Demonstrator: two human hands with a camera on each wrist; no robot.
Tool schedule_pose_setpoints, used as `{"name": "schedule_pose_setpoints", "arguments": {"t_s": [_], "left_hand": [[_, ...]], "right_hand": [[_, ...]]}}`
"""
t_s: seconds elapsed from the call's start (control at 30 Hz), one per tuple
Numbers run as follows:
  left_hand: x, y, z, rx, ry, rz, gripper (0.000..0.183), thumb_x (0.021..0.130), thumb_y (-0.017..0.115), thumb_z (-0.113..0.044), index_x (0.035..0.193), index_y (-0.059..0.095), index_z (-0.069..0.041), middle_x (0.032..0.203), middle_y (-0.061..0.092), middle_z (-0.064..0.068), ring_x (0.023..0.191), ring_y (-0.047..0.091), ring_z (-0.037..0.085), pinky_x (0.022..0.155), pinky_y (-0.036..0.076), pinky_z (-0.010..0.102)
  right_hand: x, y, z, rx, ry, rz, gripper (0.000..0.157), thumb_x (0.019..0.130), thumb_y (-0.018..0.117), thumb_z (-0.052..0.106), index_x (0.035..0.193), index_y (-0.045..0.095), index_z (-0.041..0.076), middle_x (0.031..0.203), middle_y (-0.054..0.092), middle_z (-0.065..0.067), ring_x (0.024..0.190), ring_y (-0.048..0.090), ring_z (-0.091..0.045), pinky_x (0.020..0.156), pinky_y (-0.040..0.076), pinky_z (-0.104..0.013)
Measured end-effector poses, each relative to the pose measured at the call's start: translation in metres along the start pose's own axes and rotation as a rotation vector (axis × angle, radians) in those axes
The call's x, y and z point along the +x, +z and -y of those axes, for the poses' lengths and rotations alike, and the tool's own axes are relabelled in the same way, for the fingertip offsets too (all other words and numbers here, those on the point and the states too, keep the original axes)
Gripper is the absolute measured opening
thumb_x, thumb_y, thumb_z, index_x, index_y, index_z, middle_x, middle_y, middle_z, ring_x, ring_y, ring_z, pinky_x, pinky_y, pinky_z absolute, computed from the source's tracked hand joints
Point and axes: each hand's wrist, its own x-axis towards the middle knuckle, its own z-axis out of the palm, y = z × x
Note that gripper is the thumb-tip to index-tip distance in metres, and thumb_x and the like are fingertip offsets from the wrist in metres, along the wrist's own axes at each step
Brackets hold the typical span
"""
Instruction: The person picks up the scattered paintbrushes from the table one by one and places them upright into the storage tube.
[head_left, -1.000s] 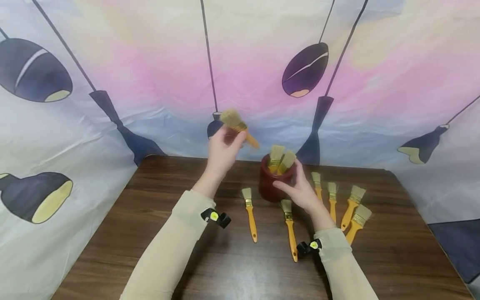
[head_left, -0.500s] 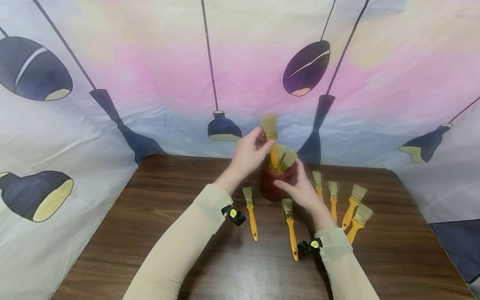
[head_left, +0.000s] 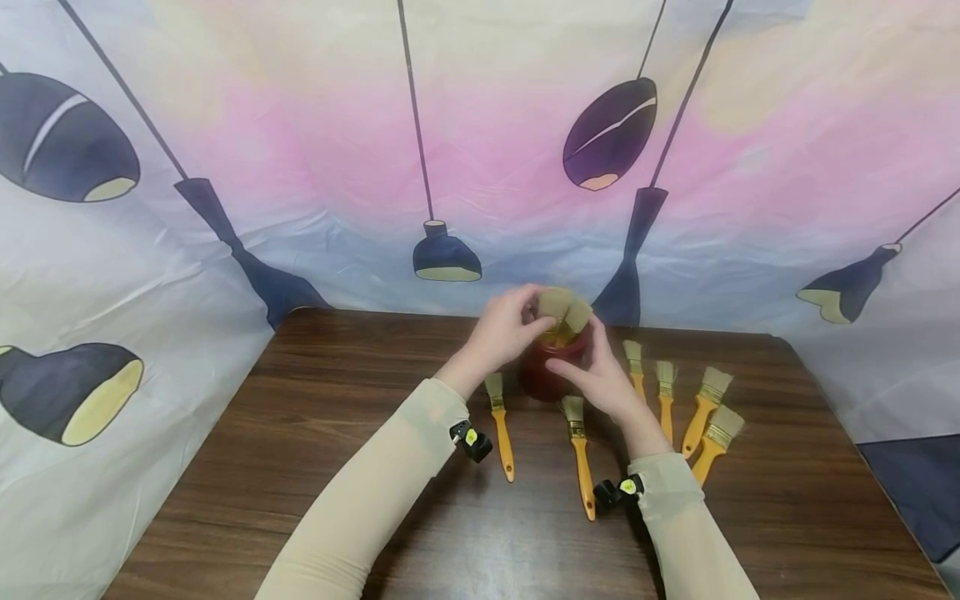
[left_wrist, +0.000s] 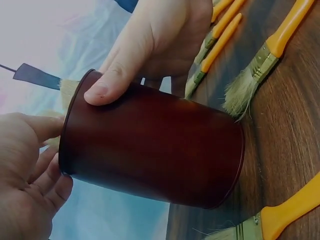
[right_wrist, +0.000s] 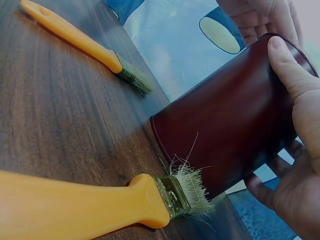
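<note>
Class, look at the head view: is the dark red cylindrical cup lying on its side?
No, the dark red cylindrical cup stands upright on the brown wood-grain table, with pale paintbrush bristles showing above it.

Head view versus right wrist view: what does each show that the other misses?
Only the head view: four brushes right of the right hand, and bristles above the rim of the red cup.
Only the right wrist view: that hand's lower fingers.
Both: the cup, the right hand, the left hand, and the other two loose brushes.
</note>
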Motion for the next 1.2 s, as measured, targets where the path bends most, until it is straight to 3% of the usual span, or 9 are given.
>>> {"name": "schedule_pose_setpoints", "arguments": {"t_s": [0.27, 0.5, 0.7, 0.83, 1.03, 1.2], "left_hand": [[-0.006, -0.005, 0.001, -0.056, -0.018, -0.053, 0.049, 0.101, 0.081, -0.013, 0.146, 0.065, -0.006, 0.122, 0.069, 0.012, 0.099, 0.070, 0.024, 0.088, 0.060, 0.035], [-0.017, -0.014, 0.008, -0.136, -0.038, -0.096, 0.051, 0.102, 0.081, -0.023, 0.148, 0.065, -0.008, 0.126, 0.070, 0.014, 0.100, 0.070, 0.024, 0.085, 0.061, 0.041], [-0.036, -0.023, 0.019, -0.153, -0.122, -0.146, 0.054, 0.101, 0.081, -0.030, 0.148, 0.065, -0.010, 0.122, 0.074, 0.013, 0.094, 0.070, 0.025, 0.079, 0.060, 0.043], [-0.055, -0.021, 0.031, -0.116, -0.172, -0.168, 0.052, 0.099, 0.081, -0.030, 0.144, 0.066, -0.010, 0.115, 0.075, 0.010, 0.088, 0.069, 0.024, 0.078, 0.059, 0.043], [-0.086, -0.004, 0.052, -0.045, -0.242, -0.109, 0.051, 0.097, 0.083, -0.028, 0.140, 0.065, -0.005, 0.110, 0.075, 0.010, 0.077, 0.066, 0.016, 0.073, 0.058, 0.037], [-0.107, 0.008, 0.059, -0.015, -0.254, -0.037, 0.059, 0.095, 0.085, -0.029, 0.142, 0.064, 0.000, 0.107, 0.073, 0.010, 0.073, 0.064, 0.013, 0.070, 0.058, 0.035]], "right_hand": [[0.001, 0.001, -0.001, 0.000, 0.003, -0.011, 0.101, 0.101, 0.079, 0.007, 0.173, 0.009, 0.022, 0.162, 0.039, -0.015, 0.146, 0.051, -0.033, 0.119, 0.044, -0.052], [0.000, 0.001, 0.000, -0.009, 0.012, -0.011, 0.102, 0.102, 0.079, 0.009, 0.173, 0.008, 0.022, 0.165, 0.037, -0.016, 0.151, 0.045, -0.033, 0.122, 0.039, -0.056], [0.000, 0.002, 0.000, -0.020, 0.018, -0.021, 0.104, 0.101, 0.081, 0.011, 0.174, 0.007, 0.022, 0.170, 0.032, -0.015, 0.158, 0.036, -0.032, 0.125, 0.034, -0.056], [-0.001, 0.002, 0.000, -0.020, 0.012, -0.029, 0.104, 0.100, 0.081, 0.010, 0.174, 0.008, 0.022, 0.172, 0.030, -0.013, 0.160, 0.033, -0.030, 0.127, 0.032, -0.056], [-0.002, 0.002, 0.002, -0.021, 0.014, -0.030, 0.105, 0.100, 0.082, 0.010, 0.174, 0.009, 0.022, 0.172, 0.030, -0.014, 0.161, 0.031, -0.031, 0.128, 0.030, -0.056], [-0.001, 0.002, 0.001, -0.040, 0.023, -0.030, 0.105, 0.100, 0.081, 0.012, 0.174, 0.008, 0.022, 0.172, 0.029, -0.014, 0.161, 0.030, -0.031, 0.128, 0.029, -0.057]]}}
